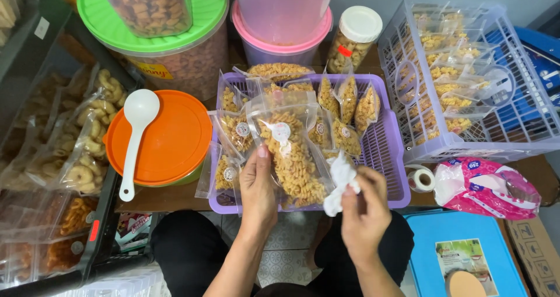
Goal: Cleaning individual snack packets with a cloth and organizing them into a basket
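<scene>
**Packet of spiral snacks held over the tray**

Left hand (258,183) grips a clear plastic packet of golden spiral snacks (290,151) by its edge; right hand (363,206) pinches a crumpled white cloth (341,183) beside it. The round-stickered packet rests above a purple slotted plastic tray (386,151).

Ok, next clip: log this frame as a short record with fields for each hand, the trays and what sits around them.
left hand: grips a clear snack bag of spiral crisps, held over the purple tray
right hand: pinches a crumpled white cloth or tissue at the bag's edge
purple tray: holds more filled bags
white basket: more bags, to the right
orange lid: white spoon lies on it
sticker roll: beside the tray
</scene>
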